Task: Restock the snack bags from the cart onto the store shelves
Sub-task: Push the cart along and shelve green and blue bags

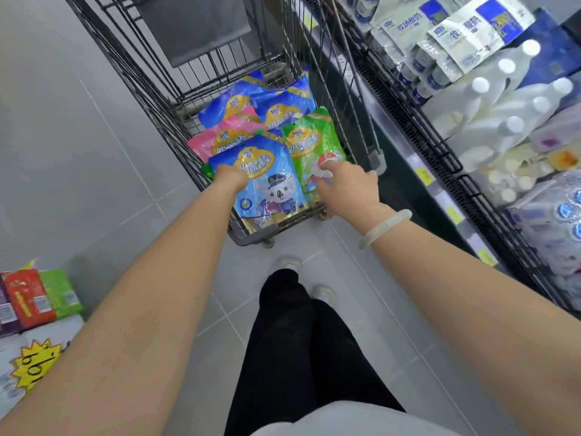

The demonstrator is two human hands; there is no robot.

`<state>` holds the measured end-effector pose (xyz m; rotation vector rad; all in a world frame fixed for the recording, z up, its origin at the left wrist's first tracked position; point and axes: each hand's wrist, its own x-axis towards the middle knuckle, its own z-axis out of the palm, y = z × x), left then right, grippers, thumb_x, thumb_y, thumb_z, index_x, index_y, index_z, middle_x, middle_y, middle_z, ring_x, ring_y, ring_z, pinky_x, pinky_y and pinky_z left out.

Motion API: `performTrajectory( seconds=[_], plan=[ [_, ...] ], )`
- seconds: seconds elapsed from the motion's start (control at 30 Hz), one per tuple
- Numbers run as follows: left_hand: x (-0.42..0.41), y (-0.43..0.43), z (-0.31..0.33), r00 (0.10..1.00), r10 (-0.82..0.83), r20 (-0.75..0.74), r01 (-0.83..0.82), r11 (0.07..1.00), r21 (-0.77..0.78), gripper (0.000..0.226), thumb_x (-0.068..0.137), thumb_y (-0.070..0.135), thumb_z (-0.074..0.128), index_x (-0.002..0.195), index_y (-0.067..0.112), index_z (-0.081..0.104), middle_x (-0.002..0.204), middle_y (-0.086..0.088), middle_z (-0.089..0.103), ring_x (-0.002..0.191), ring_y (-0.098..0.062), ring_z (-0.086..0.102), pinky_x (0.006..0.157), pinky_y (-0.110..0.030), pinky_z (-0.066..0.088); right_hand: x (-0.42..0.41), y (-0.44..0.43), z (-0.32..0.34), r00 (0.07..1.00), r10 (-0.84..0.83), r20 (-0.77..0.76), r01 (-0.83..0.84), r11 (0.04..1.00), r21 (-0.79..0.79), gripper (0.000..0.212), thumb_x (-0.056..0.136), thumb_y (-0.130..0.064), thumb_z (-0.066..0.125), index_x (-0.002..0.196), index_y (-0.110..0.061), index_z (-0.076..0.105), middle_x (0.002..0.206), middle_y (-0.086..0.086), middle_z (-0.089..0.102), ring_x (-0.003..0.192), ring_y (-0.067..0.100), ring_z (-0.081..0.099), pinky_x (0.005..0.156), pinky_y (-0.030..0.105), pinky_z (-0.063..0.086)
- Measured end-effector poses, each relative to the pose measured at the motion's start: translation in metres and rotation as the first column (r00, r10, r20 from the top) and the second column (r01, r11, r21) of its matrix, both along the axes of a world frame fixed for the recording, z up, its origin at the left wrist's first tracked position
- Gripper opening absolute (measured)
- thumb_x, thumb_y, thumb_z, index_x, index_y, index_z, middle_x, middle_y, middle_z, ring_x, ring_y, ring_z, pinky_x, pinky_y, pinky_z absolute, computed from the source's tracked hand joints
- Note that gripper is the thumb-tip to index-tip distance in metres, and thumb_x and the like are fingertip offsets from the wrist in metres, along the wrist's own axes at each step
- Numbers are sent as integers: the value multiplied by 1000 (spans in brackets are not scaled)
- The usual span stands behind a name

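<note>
A black wire cart point(151, 99) stands ahead of me with several snack bags in it. On top lies a blue bag with a cartoon figure point(270, 184); my left hand point(231, 177) is on its upper left corner, fingers curled over the edge. A green bag point(309, 143) lies to its right, and my right hand point(349, 187) rests on its lower part with fingers spread. A pink bag point(213, 138) and more blue bags point(276, 105) lie behind. The chilled store shelf point(446, 146) runs along the right.
The shelf on the right holds white milk bottles point(490, 99) and yoghurt packs point(465, 36) behind black wire rails. Yellow price tags point(424, 176) line its edge. At the lower left a display carries boxed goods point(37, 297) and a yellow price sign point(34, 363). Grey tiled floor surrounds the cart.
</note>
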<state>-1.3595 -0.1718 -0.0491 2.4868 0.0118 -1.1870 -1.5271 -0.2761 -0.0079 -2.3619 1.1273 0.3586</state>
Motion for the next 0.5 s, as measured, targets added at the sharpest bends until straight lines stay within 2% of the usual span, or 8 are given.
performTrajectory(
  seconds=[0.03, 0.1, 0.17, 0.23, 0.3, 0.4, 0.47, 0.5],
  plan=[
    [3, -1, -14, 996, 70, -54, -72, 997, -36, 35, 95, 9, 41, 128, -2, 48, 108, -15, 44, 92, -18, 37, 72, -28, 36, 1, -4, 0, 1000, -20, 5, 20, 999, 26, 39, 88, -22, 43, 125, -25, 55, 123, 3, 63, 117, 29, 55, 99, 41, 29],
    [10, 0, -48, 969, 186, -162, -195, 980, -39, 51, 90, 13, 47, 138, 0, 35, 112, -12, 48, 93, -18, 42, 74, -27, 41, 4, -11, -1, 999, -41, 0, 41, 997, 72, 41, 89, -23, 43, 128, -26, 53, 128, 2, 60, 121, 29, 52, 101, 42, 29],
    [7, -3, -59, 934, 268, -236, -279, 960, -13, 32, 88, 14, 46, 120, 11, 48, 102, -9, 50, 93, -21, 45, 75, -31, 45, 5, -19, -4, 999, -45, -13, 46, 993, 104, 41, 89, -24, 44, 130, -25, 53, 129, 3, 59, 123, 28, 50, 103, 42, 31],
    [-3, -9, -45, 928, 276, -251, -276, 960, 33, 10, 93, 9, 39, 96, 6, 49, 79, -11, 44, 87, -25, 43, 79, -36, 36, 5, -27, -8, 997, -66, -28, 69, 987, 145, 41, 89, -25, 45, 129, -25, 54, 130, 3, 58, 124, 27, 49, 103, 42, 33],
    [-8, -11, -52, 895, 343, -285, -345, 938, 46, 14, 95, 5, 35, 84, 7, 44, 68, -8, 33, 66, -28, 39, 81, -31, 30, 2, -35, -14, 995, -95, -39, 101, 977, 188, 41, 88, -26, 46, 128, -24, 55, 132, 2, 56, 123, 27, 50, 104, 43, 36],
    [-13, -18, -67, 854, 422, -305, -445, 895, -9, 22, 96, 9, 36, 75, 12, 41, 69, -2, 34, 57, -16, 34, 81, -28, 31, -5, -47, -26, 986, -166, -20, 166, 955, 247, 40, 86, -25, 48, 125, -23, 59, 130, 0, 58, 116, 25, 54, 101, 41, 41],
    [-18, -23, -73, 854, 411, -320, -440, 898, -21, 26, 97, 11, 38, 70, 12, 38, 79, -6, 43, 63, -19, 40, 78, -30, 35, -8, -51, -33, 978, -208, -1, 199, 933, 301, 39, 87, -22, 51, 124, -18, 60, 129, 2, 60, 115, 23, 55, 97, 31, 41],
    [-22, -27, -73, 850, 409, -331, -436, 900, -6, 19, 97, 11, 40, 78, 10, 43, 89, -9, 46, 66, -21, 42, 71, -31, 38, -10, -53, -36, 972, -234, 3, 220, 919, 328, 38, 87, -21, 52, 124, -16, 60, 128, 3, 60, 115, 22, 56, 93, 27, 40]
  ],
)
